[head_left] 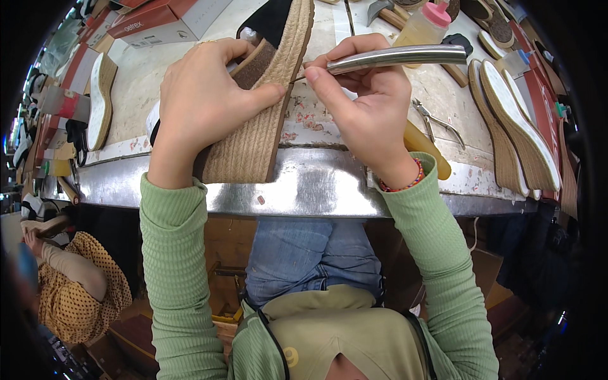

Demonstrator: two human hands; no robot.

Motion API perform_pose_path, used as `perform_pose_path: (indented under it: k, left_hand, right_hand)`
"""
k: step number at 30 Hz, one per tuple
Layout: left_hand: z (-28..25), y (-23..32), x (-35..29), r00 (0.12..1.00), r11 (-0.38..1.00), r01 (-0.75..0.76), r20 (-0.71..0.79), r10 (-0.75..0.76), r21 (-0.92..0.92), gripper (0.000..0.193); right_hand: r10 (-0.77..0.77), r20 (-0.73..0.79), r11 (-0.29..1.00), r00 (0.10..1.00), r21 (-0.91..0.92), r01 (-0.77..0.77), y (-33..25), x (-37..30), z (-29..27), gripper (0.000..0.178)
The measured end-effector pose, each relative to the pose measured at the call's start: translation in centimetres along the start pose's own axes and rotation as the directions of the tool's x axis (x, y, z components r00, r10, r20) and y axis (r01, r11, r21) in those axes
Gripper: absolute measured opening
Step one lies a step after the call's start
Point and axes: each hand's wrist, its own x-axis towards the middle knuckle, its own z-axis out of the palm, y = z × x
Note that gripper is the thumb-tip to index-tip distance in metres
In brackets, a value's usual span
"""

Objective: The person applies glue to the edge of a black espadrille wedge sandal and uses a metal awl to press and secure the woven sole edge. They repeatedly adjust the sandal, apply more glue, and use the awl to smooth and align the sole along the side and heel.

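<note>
An espadrille wedge shoe [244,149] with a rope-wrapped side and dark upper stands on its side at the near edge of the bench. My left hand [206,95] is closed around it, thumb pressed on the woven side and fingers over the footbed. In my right hand [377,107] is a pointed tool with a thick, shiny metal handle [399,58], pinched near its thin end. That thin tip reaches the seam between the rope side and the brown outsole, by my left thumb. Whether it pierces the edge I cannot tell.
Nippers [437,123] and a yellow handle [427,151] lie right of my right hand. Beyond are a pink-capped bottle [423,28] and a hammer [385,12]. Wedge soles [516,126] stand at right, another [101,104] at left near a shoebox [161,24]. A person [79,278] sits at left.
</note>
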Motion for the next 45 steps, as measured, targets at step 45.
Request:
perform_pose_path:
  k: [45]
  left_hand:
    - [0.1,-0.3,0.1,0.999,1.000,0.011,0.046,-0.010,-0.012,0.067]
  right_hand:
    - [0.513,-0.012,0.768,0.858,0.452,-0.453,0.7,0.7,-0.1,0.028]
